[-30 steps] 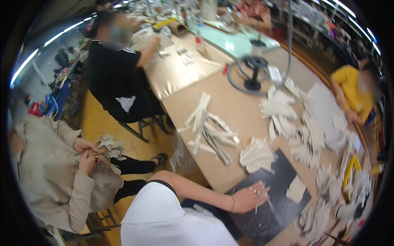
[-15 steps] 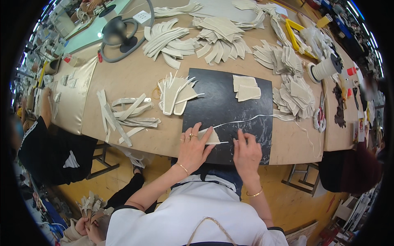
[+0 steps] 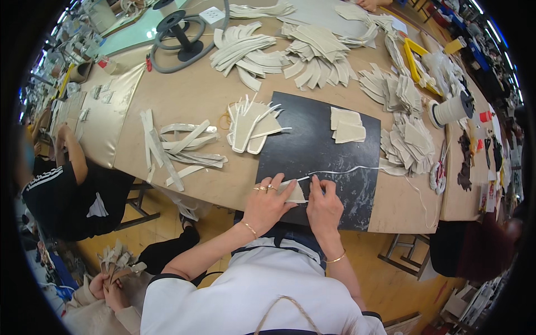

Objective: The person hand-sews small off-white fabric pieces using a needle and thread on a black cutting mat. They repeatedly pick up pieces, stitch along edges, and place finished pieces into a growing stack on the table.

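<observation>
On a black mat (image 3: pixel 312 125), my left hand (image 3: pixel 268 204) holds down a small beige piece (image 3: pixel 297 192), fingertips and thumb pressing on it. A narrow white strip edges the piece. My right hand (image 3: pixel 325 209) is beside it, fingers drawn together at the thin white cord (image 3: pixel 349 170) close to the piece's far corner. From there the cord trails right across the mat. Whether anything else is between my right fingertips is too small to tell. Two beige pieces (image 3: pixel 349 133) lie overlapping farther up the mat. White-edged pieces (image 3: pixel 251 128) rest partly over the mat's left edge.
Loose pale strips (image 3: pixel 187 145) lie to the left. Fanned stacks of beige pieces (image 3: pixel 318 50) cover the far table. At right are a white cord spool (image 3: pixel 449 109), scissors (image 3: pixel 438 176) and a yellow frame (image 3: pixel 416 64). Another person (image 3: pixel 67 190) sits at the left.
My right hand has moved left, up to my left hand and the beige piece, and its fingers have closed at the cord. The whole view has shifted slightly.
</observation>
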The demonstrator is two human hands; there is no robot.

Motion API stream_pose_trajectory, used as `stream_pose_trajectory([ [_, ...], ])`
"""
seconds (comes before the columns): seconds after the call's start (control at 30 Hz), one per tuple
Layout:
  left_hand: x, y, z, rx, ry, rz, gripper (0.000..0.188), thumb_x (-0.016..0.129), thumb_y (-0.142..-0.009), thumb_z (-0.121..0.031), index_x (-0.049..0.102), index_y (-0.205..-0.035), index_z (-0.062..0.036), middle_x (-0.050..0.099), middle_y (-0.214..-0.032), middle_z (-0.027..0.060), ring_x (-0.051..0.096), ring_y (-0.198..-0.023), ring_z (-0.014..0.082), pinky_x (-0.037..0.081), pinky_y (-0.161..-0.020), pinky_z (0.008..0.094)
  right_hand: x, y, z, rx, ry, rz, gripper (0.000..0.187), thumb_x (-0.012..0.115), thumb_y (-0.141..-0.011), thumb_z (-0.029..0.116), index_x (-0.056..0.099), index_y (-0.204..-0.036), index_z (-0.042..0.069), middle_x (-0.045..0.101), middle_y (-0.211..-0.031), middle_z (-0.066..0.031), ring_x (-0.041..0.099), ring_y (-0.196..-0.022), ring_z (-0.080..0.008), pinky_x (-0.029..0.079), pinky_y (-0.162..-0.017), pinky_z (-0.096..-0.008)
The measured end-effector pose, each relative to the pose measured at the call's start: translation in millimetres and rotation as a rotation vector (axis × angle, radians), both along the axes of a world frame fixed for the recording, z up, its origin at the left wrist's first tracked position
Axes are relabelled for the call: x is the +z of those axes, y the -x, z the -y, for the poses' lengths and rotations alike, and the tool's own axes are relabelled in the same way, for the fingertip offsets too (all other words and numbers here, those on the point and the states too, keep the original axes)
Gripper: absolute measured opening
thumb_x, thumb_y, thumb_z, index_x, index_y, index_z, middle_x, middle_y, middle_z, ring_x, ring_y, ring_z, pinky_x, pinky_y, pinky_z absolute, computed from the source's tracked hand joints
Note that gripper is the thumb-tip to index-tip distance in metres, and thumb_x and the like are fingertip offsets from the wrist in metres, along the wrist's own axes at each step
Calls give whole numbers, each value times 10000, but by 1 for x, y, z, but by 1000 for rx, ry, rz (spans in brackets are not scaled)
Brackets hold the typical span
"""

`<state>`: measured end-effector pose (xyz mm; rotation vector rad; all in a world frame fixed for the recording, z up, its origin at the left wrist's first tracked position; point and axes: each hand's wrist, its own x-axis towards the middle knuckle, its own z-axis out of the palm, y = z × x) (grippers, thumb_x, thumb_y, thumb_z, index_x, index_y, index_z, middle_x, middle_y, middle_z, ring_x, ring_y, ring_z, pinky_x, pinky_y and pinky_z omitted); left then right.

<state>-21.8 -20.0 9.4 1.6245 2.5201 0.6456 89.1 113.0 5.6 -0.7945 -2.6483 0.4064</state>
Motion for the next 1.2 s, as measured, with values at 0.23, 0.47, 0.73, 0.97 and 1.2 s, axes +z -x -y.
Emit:
stream_pose_trajectory([
  [0.23,-5,18,22,-83,-295,-131,194,772,-794,-192,705,-958,-112,680,-1014,8,625,-895,198,476,-760,377,9,-11,-15,-173,229,-289,311,736,-881,163,687,-1158,29,588,-964,-91,624,-675,-222,521,-608,-333],
  [0.47,41,93,19,493,-530,-332,156,734,-813,-139,714,-961,-96,703,-985,62,660,-883,262,461,-848,406,23,-20,-35,-141,238,-211,378,787,-834,217,670,-1164,75,580,-1062,-87,642,-718,-203,534,-646,-332],
  [0.73,19,94,-70,7,-305,12,285,704,-876,-247,703,-1105,-79,659,-1195,109,615,-1095,311,434,-971,461,18,11,-51,73,119,111,207,720,-823,118,639,-1007,70,593,-1057,-95,674,-735,-304,538,-657,-409],
  [0.97,-5,87,-197,-123,-252,144,262,696,-863,-195,702,-1090,-64,636,-1133,134,586,-1111,316,461,-941,438,58,-18,-64,174,281,120,191,644,-910,148,600,-1067,48,619,-989,-144,661,-787,-360,535,-702,-442],
  [1.2,-28,76,-225,-28,-106,37,314,765,-764,-253,692,-975,-32,654,-1044,152,628,-1025,319,512,-847,436,69,-5,-155,-17,289,-208,193,572,-1000,198,599,-1049,13,655,-845,-185,636,-722,-292,483,-674,-390],
])
